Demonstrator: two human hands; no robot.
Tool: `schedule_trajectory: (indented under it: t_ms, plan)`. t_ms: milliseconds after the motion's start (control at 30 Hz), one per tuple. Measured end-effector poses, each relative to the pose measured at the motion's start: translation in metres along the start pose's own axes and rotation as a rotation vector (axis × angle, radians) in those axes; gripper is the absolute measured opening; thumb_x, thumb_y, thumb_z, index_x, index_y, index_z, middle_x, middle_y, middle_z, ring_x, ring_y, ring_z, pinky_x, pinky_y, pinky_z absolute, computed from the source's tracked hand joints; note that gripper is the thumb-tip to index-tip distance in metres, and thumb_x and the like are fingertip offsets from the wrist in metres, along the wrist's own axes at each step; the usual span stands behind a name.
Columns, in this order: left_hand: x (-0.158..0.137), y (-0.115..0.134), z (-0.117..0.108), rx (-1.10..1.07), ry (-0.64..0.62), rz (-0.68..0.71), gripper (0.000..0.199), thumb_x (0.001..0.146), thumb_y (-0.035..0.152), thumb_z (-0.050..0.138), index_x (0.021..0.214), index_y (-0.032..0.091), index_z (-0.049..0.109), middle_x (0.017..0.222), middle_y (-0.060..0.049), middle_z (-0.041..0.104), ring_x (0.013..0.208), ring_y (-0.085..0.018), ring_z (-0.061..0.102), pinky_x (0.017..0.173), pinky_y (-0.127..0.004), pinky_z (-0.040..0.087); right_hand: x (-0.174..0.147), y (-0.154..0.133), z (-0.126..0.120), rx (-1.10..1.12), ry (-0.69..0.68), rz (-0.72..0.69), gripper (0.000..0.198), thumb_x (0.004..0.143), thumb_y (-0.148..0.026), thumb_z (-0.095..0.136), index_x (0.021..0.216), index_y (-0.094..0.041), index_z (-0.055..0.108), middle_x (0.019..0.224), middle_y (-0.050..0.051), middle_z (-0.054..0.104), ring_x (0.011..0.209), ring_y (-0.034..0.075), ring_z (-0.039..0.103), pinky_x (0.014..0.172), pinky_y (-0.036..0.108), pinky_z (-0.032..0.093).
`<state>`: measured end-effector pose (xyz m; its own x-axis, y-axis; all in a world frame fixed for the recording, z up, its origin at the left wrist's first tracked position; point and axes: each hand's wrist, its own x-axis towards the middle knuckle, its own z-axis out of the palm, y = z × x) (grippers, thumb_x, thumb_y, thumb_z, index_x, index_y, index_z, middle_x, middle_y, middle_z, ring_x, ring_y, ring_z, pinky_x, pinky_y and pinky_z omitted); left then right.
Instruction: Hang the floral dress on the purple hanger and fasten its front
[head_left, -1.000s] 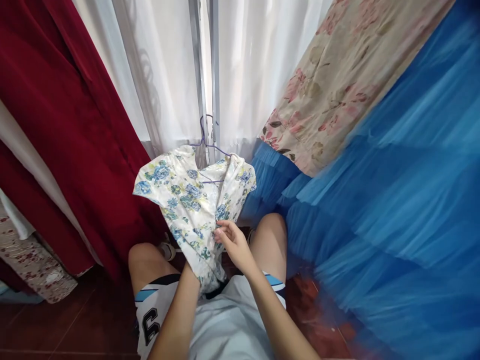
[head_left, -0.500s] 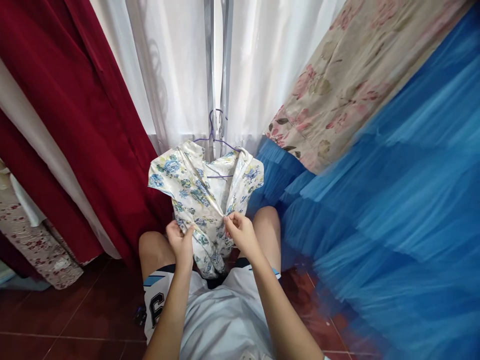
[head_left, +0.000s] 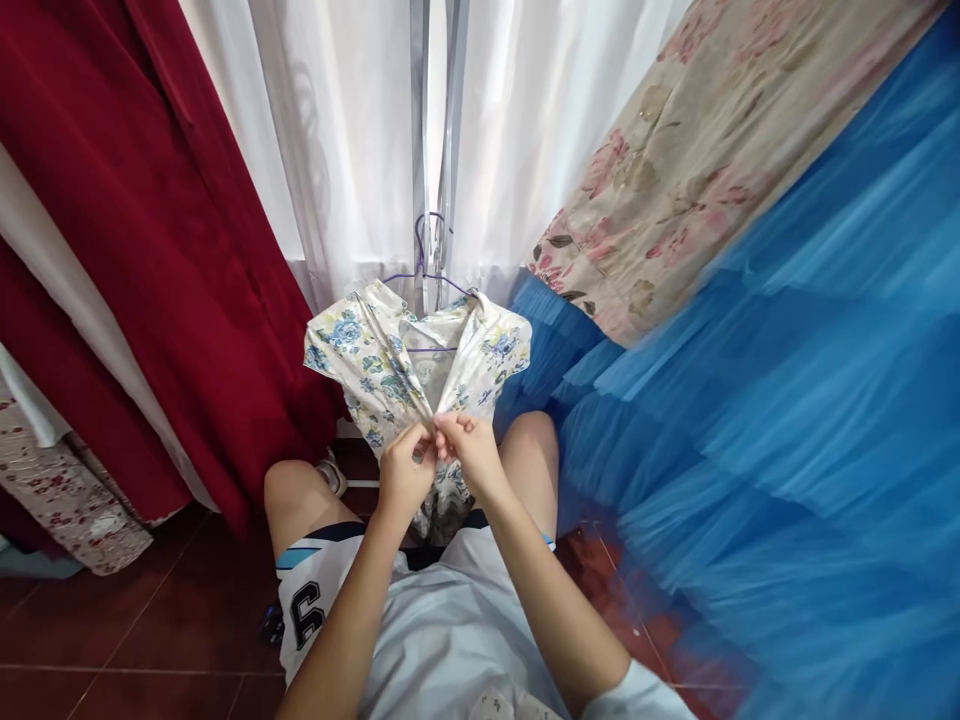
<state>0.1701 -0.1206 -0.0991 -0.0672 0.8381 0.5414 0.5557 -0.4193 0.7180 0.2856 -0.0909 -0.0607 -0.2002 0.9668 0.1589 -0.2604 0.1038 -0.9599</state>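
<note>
A short-sleeved white garment with blue flowers (head_left: pixel 388 385) hangs on a purple wire hanger (head_left: pixel 422 272) between my knees. At the bottom of its V-shaped neckline, my left hand (head_left: pixel 409 465) and my right hand (head_left: pixel 466 445) meet. Both are closed, pinching the front edges of the cloth with thumb and fingertips. Whether a button sits between the fingers is too small to make out. The lower part of the garment is bunched and partly hidden behind my hands and wrists.
Dark red cloth (head_left: pixel 187 260) hangs on the left, white curtains (head_left: pixel 517 130) behind the hanger. To the right are a beige rose-print fabric (head_left: pixel 660 190) and blue layered tulle (head_left: pixel 780 430). The floor has red tiles (head_left: pixel 165 620).
My left hand has moved right and up from the garment's left side to meet my right hand at the neckline's bottom. The neckline edges are now drawn together there.
</note>
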Motion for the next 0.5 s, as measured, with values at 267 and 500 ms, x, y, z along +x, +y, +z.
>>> schedule_trajectory:
  t_ms: [267, 500]
  plan:
    - [0.018, 0.039, -0.001, 0.619, -0.37, -0.013, 0.017, 0.082, 0.011, 0.054, 0.093, 0.02, 0.063, 0.086, -0.01, 0.069, 0.078, -0.027, 0.067, 0.063, -0.031, 0.04, 0.117, -0.074, 0.04, -0.065, 0.18, -0.288, 0.034, 0.083, -0.034, 0.065, 0.055, -0.018, 0.054, 0.044, -0.003, 0.052, 0.038, 0.008, 0.044, 0.039, 0.02, 0.034]
    - [0.045, 0.018, -0.017, 0.309, -0.337, -0.014, 0.009, 0.087, 0.022, 0.058, 0.087, 0.021, 0.066, 0.079, -0.005, 0.069, 0.075, -0.02, 0.065, 0.067, -0.028, 0.045, 0.124, -0.088, 0.042, -0.047, 0.136, -0.306, 0.025, 0.086, -0.033, 0.064, 0.068, -0.017, 0.056, 0.051, -0.003, 0.057, 0.039, 0.009, 0.051, 0.04, 0.02, 0.038]
